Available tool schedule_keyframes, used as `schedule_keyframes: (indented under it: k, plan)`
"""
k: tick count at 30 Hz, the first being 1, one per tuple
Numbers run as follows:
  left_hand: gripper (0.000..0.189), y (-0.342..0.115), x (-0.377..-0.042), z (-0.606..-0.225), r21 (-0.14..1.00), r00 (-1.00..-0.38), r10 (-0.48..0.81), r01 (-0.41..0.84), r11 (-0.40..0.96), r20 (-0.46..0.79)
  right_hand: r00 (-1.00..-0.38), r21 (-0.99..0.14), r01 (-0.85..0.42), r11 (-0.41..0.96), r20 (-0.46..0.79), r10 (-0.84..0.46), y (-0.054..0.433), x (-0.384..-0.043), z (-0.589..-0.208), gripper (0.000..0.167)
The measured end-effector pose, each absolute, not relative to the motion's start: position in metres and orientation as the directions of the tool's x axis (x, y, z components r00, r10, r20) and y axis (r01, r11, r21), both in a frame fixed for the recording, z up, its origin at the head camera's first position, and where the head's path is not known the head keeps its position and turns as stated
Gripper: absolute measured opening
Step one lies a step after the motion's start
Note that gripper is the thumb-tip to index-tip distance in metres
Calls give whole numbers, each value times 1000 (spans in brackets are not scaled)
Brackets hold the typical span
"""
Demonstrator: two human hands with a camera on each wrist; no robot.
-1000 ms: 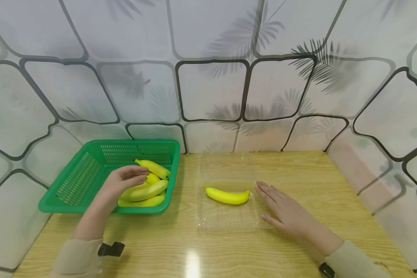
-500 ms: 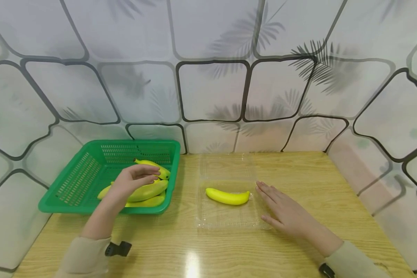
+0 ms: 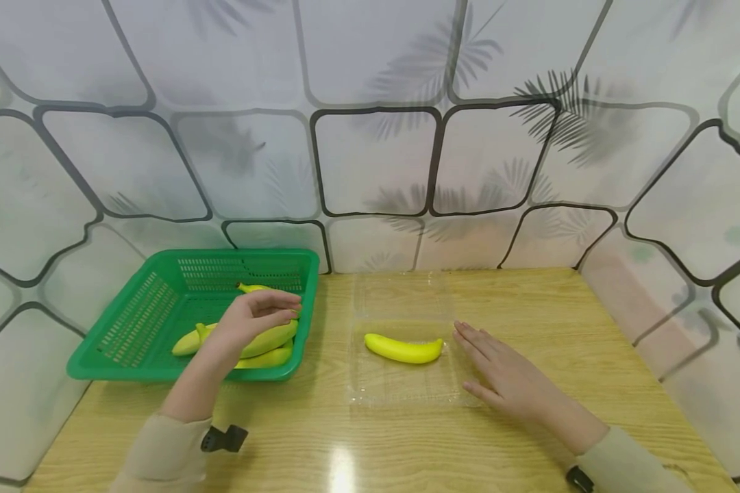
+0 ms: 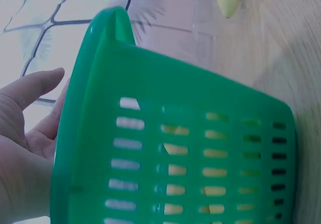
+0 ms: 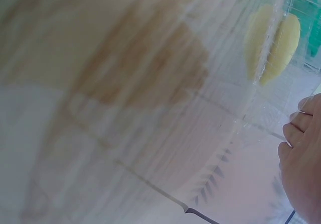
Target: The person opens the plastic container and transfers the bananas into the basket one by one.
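Observation:
My left hand point(image 3: 249, 320) is over the right part of a green basket point(image 3: 132, 315), thumb and fingers relaxed and slightly apart, with nothing visible in its grasp. Several yellow bananas point(image 3: 274, 339) lie under and around it, some partly hidden by the hand. The left wrist view shows this hand point(image 4: 22, 143) past the basket's slotted wall point(image 4: 150, 78). One bright yellow banana point(image 3: 403, 349) lies in a clear plastic container point(image 3: 401, 392). My right hand point(image 3: 506, 376) stays flat with straight fingers, fingertips right at the container's right edge.
The container's clear lid point(image 3: 401, 294) is folded back toward the patterned wall point(image 3: 376, 164). Wooden tabletop point(image 3: 296, 438) stretches in front of the basket and container. The basket stands at the left, its rim raised well above the table.
My left hand has shifted rightward across the bananas in the basket, uncovering a banana on its left. The right hand and the banana in the container have stayed put.

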State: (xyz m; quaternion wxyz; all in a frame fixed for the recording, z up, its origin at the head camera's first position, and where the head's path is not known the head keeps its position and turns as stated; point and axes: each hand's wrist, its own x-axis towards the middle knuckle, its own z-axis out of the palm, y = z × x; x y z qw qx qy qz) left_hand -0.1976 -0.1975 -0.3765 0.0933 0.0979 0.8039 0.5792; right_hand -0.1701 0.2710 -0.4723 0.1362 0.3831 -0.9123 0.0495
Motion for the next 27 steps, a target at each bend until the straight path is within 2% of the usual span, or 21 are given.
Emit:
schedule_keyframes:
  k: [15, 27]
  plan:
    - [38, -167, -209, -379, 959, -952, 302, 42, 280, -47, -667, 9, -715, 699, 291, -686, 272, -170, -473, 81]
    - [35, -138, -215, -387, 974, -926, 377, 80, 213, -7, -665, 0, -719, 695, 291, -688, 272, -171, -472, 82]
